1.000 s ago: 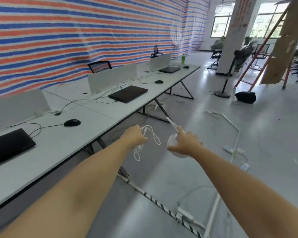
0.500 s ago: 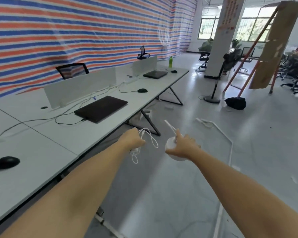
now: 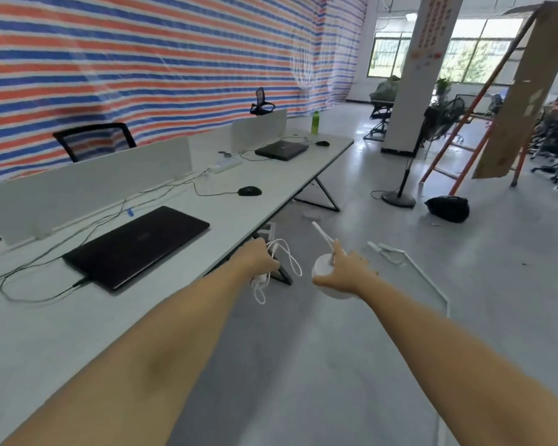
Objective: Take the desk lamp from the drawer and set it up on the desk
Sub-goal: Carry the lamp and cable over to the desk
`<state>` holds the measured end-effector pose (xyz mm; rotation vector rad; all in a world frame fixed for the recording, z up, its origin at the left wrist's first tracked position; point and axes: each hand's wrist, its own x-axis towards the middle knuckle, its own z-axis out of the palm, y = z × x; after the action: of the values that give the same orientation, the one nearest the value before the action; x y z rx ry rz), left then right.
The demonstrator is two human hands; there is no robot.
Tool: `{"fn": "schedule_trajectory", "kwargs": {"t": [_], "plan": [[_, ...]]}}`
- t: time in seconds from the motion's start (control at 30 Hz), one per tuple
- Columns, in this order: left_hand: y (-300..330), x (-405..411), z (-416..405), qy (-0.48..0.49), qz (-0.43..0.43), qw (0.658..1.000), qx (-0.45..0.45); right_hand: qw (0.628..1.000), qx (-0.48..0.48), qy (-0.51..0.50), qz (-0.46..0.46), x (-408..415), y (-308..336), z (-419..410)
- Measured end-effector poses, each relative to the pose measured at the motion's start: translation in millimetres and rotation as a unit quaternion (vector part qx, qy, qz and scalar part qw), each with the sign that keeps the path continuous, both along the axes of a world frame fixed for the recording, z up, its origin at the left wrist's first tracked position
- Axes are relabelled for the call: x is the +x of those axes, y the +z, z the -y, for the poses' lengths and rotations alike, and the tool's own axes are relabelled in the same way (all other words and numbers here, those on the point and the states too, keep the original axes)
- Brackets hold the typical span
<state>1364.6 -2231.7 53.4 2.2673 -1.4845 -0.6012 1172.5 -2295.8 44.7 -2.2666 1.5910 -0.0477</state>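
My right hand [image 3: 343,273] grips a small white desk lamp [image 3: 322,268] by its round base; the thin white stem sticks up and to the left. My left hand [image 3: 256,260] is closed on the lamp's white cord [image 3: 287,257], which hangs in loops with a small plug block below the fist. Both hands are held out over the grey floor, just right of the long white desk [image 3: 245,217]. No drawer is in view.
On the desk lie a closed black laptop [image 3: 136,246], a black mouse [image 3: 249,190], cables, a power strip, a second laptop [image 3: 281,149] and a green bottle [image 3: 315,122]. White cable ducts lie on the floor at right. A fan stand, black bag and orange ladder stand beyond.
The view has travelled forward along the desk: the first laptop and mouse passed out of sight on the left. Both hands keep the same hold on lamp and cord.
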Motion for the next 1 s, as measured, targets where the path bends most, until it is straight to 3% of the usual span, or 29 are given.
{"fn": "schedule_trajectory", "kwargs": {"t": [0.27, 0.57, 0.8, 1.0], "plan": [[18.4, 50.4, 161.6, -0.009, -0.003, 1.0, 0.014, 1.0, 0.006, -0.019, -0.014, 37.2, 16.9, 162.6], [-16.3, 76.3, 350.2, -0.014, 0.004, 0.999, 0.031, 0.999, 0.014, 0.008, -0.029, 68.4, -8.6, 345.9], [-23.1, 105.3, 510.0, 0.055, -0.044, 0.997, 0.02, 0.996, 0.008, 0.063, -0.064, 96.4, 1.5, 528.3], [-31.4, 157.4, 595.5, 0.118, -0.042, 0.991, 0.046, 0.991, 0.025, 0.114, -0.072, 159.3, -2.9, 641.4]]}}
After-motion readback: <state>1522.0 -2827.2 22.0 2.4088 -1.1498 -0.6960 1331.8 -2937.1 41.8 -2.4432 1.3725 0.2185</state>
